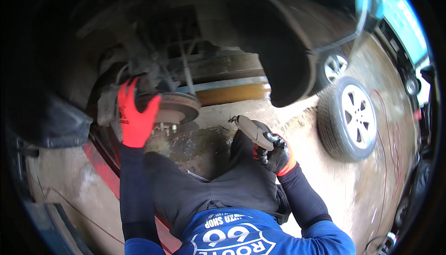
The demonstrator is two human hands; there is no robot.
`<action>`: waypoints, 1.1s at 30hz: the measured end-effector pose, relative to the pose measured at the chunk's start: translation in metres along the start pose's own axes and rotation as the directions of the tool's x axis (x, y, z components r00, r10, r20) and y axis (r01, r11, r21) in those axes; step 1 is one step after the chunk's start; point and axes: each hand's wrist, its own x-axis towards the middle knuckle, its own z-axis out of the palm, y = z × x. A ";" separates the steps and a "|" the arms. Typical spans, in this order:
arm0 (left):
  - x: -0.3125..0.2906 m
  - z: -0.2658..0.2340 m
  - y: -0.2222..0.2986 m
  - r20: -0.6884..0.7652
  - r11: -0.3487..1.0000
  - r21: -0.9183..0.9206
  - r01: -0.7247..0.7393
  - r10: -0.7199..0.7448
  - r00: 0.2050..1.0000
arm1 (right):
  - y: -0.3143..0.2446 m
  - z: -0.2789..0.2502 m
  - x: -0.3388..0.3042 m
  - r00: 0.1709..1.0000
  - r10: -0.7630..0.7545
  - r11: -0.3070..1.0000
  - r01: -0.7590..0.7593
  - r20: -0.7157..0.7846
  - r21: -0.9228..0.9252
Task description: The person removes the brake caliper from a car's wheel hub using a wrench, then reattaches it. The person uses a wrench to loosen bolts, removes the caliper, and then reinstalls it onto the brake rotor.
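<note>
A grey brake pad [252,131] is gripped in my right hand [278,156], which wears a black-palmed glove with a red cuff. The pad tilts up to the left, and a small metal clip sticks out at its far end. My left hand [137,118], in a red glove, is raised with thumb and fingers spread, in front of the brake disc [186,107]. Nothing shows in its grasp; whether the fingertips touch the hub parts cannot be told. Left of that hand sits a grey brake caliper or bracket [106,108], partly hidden. Wheel studs [173,127] show below the disc.
The dark wheel arch liner [285,74] hangs overhead. A wheel with tyre [347,119] lies at the right, another wheel [333,67] behind it. A red metal beam [103,164] runs beside my left arm. A thin red hose [395,157] trails over the floor.
</note>
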 end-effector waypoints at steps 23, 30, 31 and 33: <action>0.023 0.061 -0.028 0.119 0.927 0.374 0.013 -0.062 0.991 | 0.029 -0.141 -0.075 0.942 -0.160 0.853 0.282 -0.293 0.439; 0.022 0.060 -0.025 0.119 0.944 0.328 0.027 -0.070 0.990 | 0.046 -0.172 -0.058 0.890 -0.155 0.897 0.310 -0.430 0.317; 0.022 0.061 -0.028 0.106 0.936 0.352 0.020 -0.061 0.993 | 0.056 -0.197 -0.051 0.879 -0.230 0.936 0.318 -0.417 0.154; 0.022 0.061 -0.033 0.081 0.916 0.401 0.002 -0.038 0.996 | 0.054 -0.220 -0.033 0.818 -0.212 0.977 0.186 -0.535 -0.102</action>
